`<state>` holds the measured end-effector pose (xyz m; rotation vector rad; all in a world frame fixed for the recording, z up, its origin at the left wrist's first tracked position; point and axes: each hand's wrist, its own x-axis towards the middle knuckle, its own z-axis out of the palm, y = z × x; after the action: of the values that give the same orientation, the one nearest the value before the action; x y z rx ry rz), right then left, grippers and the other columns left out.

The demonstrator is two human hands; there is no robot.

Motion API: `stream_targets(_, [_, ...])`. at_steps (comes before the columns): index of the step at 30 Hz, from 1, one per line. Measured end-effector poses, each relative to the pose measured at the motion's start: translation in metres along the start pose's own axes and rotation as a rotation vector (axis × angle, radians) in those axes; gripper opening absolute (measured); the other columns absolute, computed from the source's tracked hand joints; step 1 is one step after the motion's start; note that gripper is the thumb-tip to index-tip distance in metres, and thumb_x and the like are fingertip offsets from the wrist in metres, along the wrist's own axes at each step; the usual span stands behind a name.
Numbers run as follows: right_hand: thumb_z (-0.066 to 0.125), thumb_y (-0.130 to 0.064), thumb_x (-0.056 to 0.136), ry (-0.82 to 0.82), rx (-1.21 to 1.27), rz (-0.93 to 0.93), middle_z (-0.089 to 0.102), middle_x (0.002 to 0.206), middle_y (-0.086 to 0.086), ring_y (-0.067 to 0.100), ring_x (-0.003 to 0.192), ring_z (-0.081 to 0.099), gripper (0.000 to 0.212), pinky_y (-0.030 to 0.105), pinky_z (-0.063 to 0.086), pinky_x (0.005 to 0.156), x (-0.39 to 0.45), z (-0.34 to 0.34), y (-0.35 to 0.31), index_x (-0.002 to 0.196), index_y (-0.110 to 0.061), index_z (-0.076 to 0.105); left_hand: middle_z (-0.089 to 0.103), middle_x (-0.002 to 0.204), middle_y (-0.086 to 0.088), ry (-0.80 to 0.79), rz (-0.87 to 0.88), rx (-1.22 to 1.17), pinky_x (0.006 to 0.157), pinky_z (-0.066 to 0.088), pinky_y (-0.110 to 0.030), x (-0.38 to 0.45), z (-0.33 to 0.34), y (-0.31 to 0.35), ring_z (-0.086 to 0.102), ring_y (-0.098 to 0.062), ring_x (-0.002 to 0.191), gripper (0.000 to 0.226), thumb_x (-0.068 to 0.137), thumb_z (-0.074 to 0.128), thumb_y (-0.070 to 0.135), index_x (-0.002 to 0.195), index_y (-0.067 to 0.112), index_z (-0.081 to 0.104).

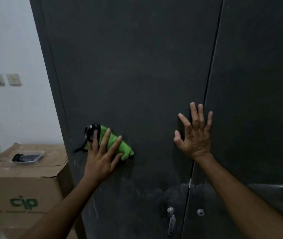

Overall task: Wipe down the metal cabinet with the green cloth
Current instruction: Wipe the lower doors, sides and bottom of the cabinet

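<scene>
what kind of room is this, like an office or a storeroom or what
Probably a storeroom or back office, though little shows. A tall dark grey metal cabinet with a lever handle stands by a plain white wall, and a brown cardboard box printed with green lettering sits beside it.

Big dark metal cabinet (137, 66) filling most of the frame. Left hand (102, 157) pressing green cloth (118, 144) flat on left door, fingers straight. Right hand (195, 133) spread near door gap. Silver handle (171, 219) at bottom. Cardboard box (21, 187) at lower left.
</scene>
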<state>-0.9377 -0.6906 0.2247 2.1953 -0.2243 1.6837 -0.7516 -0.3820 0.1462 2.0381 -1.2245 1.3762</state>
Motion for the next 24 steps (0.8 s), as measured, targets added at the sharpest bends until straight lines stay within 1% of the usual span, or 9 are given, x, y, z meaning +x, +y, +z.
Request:
stream_targets(2, [0.056,-0.044,0.086,0.001,0.000,0.000,0.021,0.167,0.019,0.041,0.156,0.014,0.068,0.067,0.007,0.122,0.000,0.000,0.000,0.148,-0.021,0.040,0.012,0.174,-0.008,-0.033,-0.019,0.016,0.117,0.030,-0.068,-0.027,-0.004,-0.015,0.006,-0.049,0.158,0.060,0.107,0.038,0.056,0.161,0.031,0.033])
stream_targets(5, [0.057,-0.044,0.085,-0.003,0.012,0.008,0.021,0.167,0.018,0.039,0.157,0.012,0.068,0.067,0.007,0.122,-0.001,-0.001,-0.001,0.147,-0.021,0.041,0.015,0.173,-0.013,-0.011,-0.122,0.009,0.123,0.020,-0.066,-0.023,-0.017,-0.028,0.004,-0.051,0.157,0.060,0.106,0.041,0.053,0.158,0.022,0.042])
stream_targets(8, [0.058,-0.043,0.085,-0.011,0.004,0.008,0.021,0.167,0.019,0.040,0.156,0.012,0.069,0.067,0.007,0.122,-0.001,-0.003,-0.001,0.147,-0.021,0.041,0.010,0.173,-0.017,0.110,-0.344,-0.061,0.128,0.007,-0.059,0.023,-0.028,-0.020,-0.002,-0.051,0.157,0.062,0.105,0.041,0.048,0.161,0.022,0.035])
stream_targets(11, [0.058,-0.044,0.086,-0.036,0.004,0.008,0.020,0.167,0.019,0.041,0.156,0.013,0.068,0.068,0.008,0.122,0.000,-0.006,-0.001,0.148,-0.021,0.040,0.005,0.172,-0.021,0.227,-0.472,-0.113,0.128,0.005,-0.060,0.075,-0.027,0.000,-0.004,-0.055,0.155,0.061,0.107,0.038,0.045,0.164,0.025,0.027])
stream_targets(14, [0.058,-0.044,0.088,-0.058,-0.004,0.004,0.021,0.167,0.019,0.040,0.156,0.013,0.067,0.068,0.010,0.122,0.000,-0.009,0.000,0.149,-0.021,0.039,0.004,0.173,-0.017,0.143,-0.312,-0.050,0.128,0.003,-0.060,0.075,-0.014,0.020,-0.006,-0.052,0.156,0.063,0.106,0.039,0.048,0.165,0.029,0.025])
stream_targets(17, [0.057,-0.045,0.091,-0.074,-0.008,-0.020,0.019,0.168,0.019,0.040,0.156,0.012,0.068,0.068,0.010,0.122,-0.001,-0.009,0.002,0.152,-0.022,0.037,0.010,0.174,-0.013,-0.003,-0.064,0.031,0.125,0.014,-0.064,0.019,-0.005,0.013,-0.002,-0.049,0.158,0.062,0.106,0.039,0.055,0.162,0.028,0.033])
stream_targets(19, [0.056,-0.045,0.092,-0.072,-0.011,-0.029,0.018,0.168,0.020,0.040,0.157,0.011,0.068,0.068,0.009,0.122,-0.002,-0.008,0.003,0.153,-0.022,0.035,0.012,0.174,-0.012,-0.029,-0.070,0.037,0.124,0.019,-0.066,-0.009,-0.010,-0.001,0.000,-0.048,0.158,0.061,0.106,0.038,0.055,0.159,0.024,0.040])
stream_targets(21, [0.056,-0.045,0.092,-0.063,-0.014,-0.027,0.018,0.168,0.020,0.039,0.157,0.010,0.069,0.068,0.008,0.122,-0.002,-0.007,0.003,0.153,-0.022,0.034,0.012,0.173,-0.014,0.004,-0.177,0.029,0.125,0.017,-0.065,-0.012,-0.017,-0.011,0.000,-0.049,0.158,0.061,0.105,0.042,0.050,0.158,0.020,0.042])
stream_targets(24, [0.055,-0.045,0.092,-0.047,-0.011,-0.037,0.016,0.168,0.020,0.039,0.157,0.008,0.069,0.068,0.007,0.122,-0.002,-0.004,0.003,0.154,-0.022,0.033,0.009,0.173,-0.018,0.182,-0.574,-0.086,0.126,0.012,-0.064,0.030,-0.021,-0.004,-0.001,-0.052,0.156,0.062,0.104,0.043,0.041,0.162,0.021,0.033])
